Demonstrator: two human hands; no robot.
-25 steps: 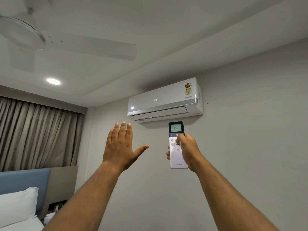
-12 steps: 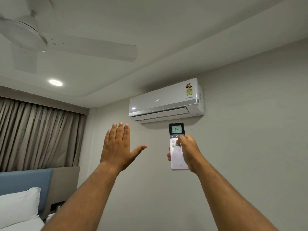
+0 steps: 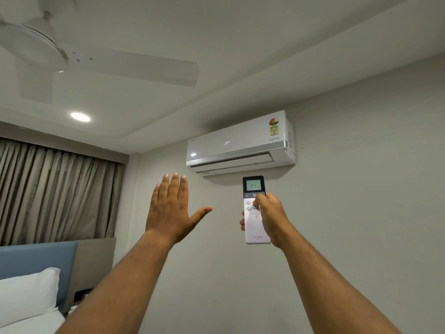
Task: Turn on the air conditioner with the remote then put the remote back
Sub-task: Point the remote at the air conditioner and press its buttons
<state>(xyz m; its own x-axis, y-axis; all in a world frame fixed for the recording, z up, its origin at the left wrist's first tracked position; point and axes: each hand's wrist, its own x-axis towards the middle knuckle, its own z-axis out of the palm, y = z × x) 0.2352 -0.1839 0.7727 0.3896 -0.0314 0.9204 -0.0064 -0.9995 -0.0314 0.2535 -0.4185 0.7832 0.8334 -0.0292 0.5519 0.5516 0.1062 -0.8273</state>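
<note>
A white air conditioner (image 3: pixel 238 144) hangs high on the wall, its front showing a lit "24" and its lower flap slightly apart from the body. Just below it, my right hand (image 3: pixel 271 219) grips a white remote (image 3: pixel 254 227) held upright, with the thumb resting on the buttons under the power key. The remote's dark top has a screen reading 24. My left hand (image 3: pixel 172 208) is raised flat to the left of the remote, fingers together, thumb out, holding nothing.
A white ceiling fan (image 3: pixel 60 56) hangs at the upper left, with a round ceiling light (image 3: pixel 80 116) near it. Grey curtains (image 3: pixel 55 196) cover the left wall. Below them are a blue headboard (image 3: pixel 36 263) and a white pillow (image 3: pixel 26 295).
The view has shifted slightly; both hands stay raised in nearly the same pose. The air conditioner's flap looks a little more parted than one second ago.
</note>
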